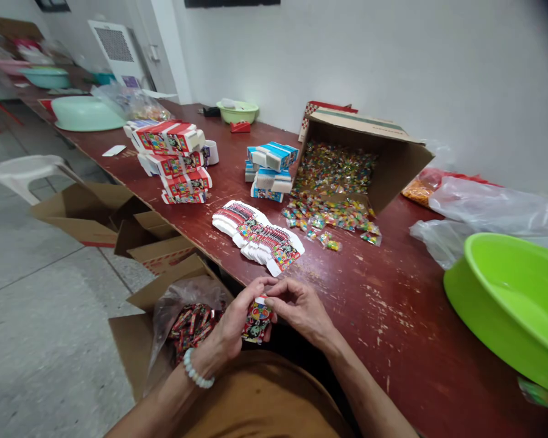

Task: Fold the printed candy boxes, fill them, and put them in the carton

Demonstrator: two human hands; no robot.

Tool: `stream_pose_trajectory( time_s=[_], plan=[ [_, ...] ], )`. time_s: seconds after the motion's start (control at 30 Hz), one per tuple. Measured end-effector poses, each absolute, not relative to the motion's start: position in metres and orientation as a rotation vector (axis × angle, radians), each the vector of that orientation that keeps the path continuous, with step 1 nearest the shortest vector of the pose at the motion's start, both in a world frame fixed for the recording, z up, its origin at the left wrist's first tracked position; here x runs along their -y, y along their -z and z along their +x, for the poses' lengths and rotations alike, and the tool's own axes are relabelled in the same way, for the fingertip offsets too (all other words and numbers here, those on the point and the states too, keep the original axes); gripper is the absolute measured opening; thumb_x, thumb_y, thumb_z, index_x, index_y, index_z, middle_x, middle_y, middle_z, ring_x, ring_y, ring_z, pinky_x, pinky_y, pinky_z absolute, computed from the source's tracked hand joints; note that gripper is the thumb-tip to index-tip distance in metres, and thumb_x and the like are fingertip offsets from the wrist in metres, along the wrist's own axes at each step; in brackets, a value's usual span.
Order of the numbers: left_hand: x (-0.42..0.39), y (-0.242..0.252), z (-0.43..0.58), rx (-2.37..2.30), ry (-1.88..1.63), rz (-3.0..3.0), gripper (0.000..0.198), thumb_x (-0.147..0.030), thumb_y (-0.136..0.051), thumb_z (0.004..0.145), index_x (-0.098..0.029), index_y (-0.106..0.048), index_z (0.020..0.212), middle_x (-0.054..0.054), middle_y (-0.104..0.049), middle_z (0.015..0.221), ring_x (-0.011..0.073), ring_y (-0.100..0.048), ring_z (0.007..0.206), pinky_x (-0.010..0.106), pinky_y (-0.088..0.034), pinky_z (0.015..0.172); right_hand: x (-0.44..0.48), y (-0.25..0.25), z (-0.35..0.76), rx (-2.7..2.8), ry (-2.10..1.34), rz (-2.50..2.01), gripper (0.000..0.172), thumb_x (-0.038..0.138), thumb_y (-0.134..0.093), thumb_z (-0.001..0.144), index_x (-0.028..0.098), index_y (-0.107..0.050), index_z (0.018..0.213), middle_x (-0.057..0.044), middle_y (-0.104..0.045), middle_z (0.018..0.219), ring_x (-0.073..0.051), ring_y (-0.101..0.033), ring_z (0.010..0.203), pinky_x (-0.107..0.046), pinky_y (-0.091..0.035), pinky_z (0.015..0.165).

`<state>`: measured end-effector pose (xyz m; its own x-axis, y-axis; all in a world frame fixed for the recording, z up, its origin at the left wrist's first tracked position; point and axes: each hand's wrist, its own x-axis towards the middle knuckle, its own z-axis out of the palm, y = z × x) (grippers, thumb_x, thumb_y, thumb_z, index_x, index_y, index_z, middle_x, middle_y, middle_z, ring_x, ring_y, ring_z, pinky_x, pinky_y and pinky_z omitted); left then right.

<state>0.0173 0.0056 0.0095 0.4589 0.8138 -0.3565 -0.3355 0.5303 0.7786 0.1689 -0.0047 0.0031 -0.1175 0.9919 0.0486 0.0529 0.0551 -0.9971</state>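
Observation:
At the table's front edge my left hand, a beaded bracelet on its wrist, is closed around a small red printed carton. The thumb and fingers of my right hand pinch the white flap at the carton's top. Just beyond my hands lies a fanned-out row of flat red and white cartons. Below and left of my left hand, an open cardboard box with a plastic liner contains many small dark red wrapped pieces.
Bundled red cartons and blue cartons are stacked on the dark red table. A tipped cardboard box spills small colourful candy packets. The green basin stands right, near clear plastic bags. A white stool is left.

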Motion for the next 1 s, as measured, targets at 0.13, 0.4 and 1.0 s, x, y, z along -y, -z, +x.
stream_pose_trajectory(
  time_s=[0.13, 0.4, 1.0],
  plan=[
    [-0.005, -0.008, 0.017, -0.788, -0.703, 0.664, 0.053, -0.062, -0.046, 0.088, -0.015, -0.067, 0.103, 0.003, -0.064, 0.058, 0.0139, -0.055, 0.040, 0.022, -0.044, 0.037, 0.000, -0.002, 0.164, 1.217, -1.404, -1.076, 0.023, 0.038, -0.072, 0.079, 0.017, -0.065, 0.076, -0.005, -0.071, 0.084, -0.013, -0.059, 0.050, -0.026, -0.049, 0.048],
    [-0.009, -0.005, 0.014, -0.803, -0.679, 0.534, 0.044, -0.053, -0.054, 0.086, -0.015, -0.070, 0.100, 0.003, -0.064, 0.054, 0.0148, -0.055, 0.037, 0.023, -0.043, 0.035, 0.007, -0.011, 0.163, 1.503, -1.130, -1.044, 0.016, 0.034, -0.062, 0.090, 0.022, -0.070, 0.084, -0.005, -0.070, 0.099, -0.020, -0.064, 0.089, -0.034, -0.053, 0.080],
    [-0.006, 0.026, 0.022, -0.914, -1.092, 0.388, 0.028, -0.039, -0.066, 0.077, -0.016, -0.066, 0.094, 0.004, -0.073, 0.087, 0.0218, -0.068, 0.089, 0.031, -0.051, 0.081, 0.020, 0.028, 0.150, 2.238, -0.299, -1.229, 0.082, 0.022, -0.070, 0.066, 0.019, -0.038, 0.141, -0.016, -0.054, 0.130, -0.037, -0.046, 0.117, -0.053, -0.036, 0.098]
  ],
)
